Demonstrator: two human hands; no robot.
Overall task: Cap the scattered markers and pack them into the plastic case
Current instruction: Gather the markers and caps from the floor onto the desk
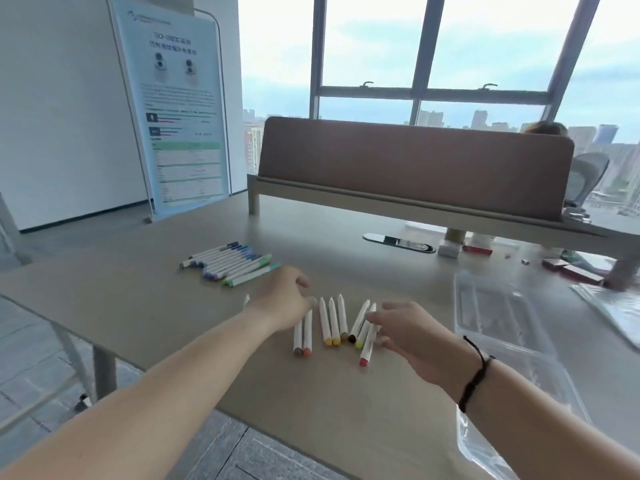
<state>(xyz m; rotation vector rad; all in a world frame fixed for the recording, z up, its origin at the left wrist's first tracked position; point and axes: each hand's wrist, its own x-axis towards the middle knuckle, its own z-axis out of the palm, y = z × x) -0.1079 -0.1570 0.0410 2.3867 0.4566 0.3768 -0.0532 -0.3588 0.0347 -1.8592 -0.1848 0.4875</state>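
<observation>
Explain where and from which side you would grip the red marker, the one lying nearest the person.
Grip the red marker at mid-barrel, pinching across its width from above. It lies flat on the table, so only the top is free. Its neighbours crowd its far half, so the near half by the red end has most room. The right hand is closest.
</observation>
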